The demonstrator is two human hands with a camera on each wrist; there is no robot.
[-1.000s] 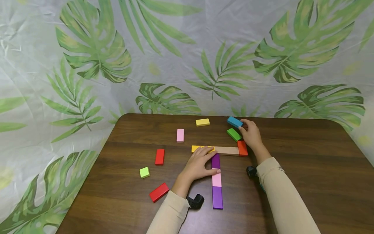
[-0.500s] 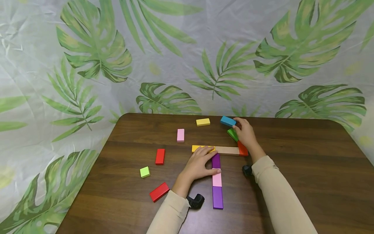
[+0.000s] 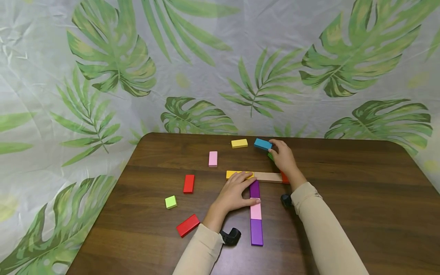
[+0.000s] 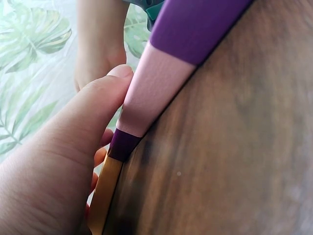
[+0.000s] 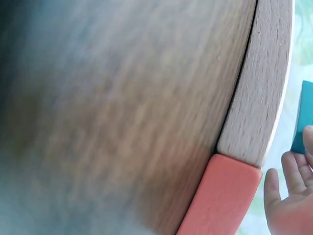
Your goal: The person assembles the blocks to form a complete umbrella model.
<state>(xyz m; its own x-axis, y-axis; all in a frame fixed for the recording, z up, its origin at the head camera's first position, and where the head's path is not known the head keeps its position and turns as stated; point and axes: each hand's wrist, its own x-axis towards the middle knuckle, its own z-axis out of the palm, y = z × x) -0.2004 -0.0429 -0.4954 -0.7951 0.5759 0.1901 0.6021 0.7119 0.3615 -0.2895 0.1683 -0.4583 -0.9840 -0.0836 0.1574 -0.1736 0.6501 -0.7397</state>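
Blue block (image 3: 262, 144) pinched in right hand's (image 3: 283, 156) fingertips, not joined to T (image 3: 256, 232). T's row and stem laid; left hand's (image 3: 233, 193) extended fingers lie across them. Green block (image 3: 270, 156), partly hidden beneath right fingers, possibly obstructs. Loose, left of right fingers: yellow block (image 3: 239, 143), pink block (image 3: 213, 159), two red blocks (image 3: 188, 184), lime block (image 3: 170, 202).

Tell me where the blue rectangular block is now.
In the head view, the blue rectangular block is right of the pale yellow rectangular block, pinched by the person's right hand near the far edge of the brown wood-grain table.
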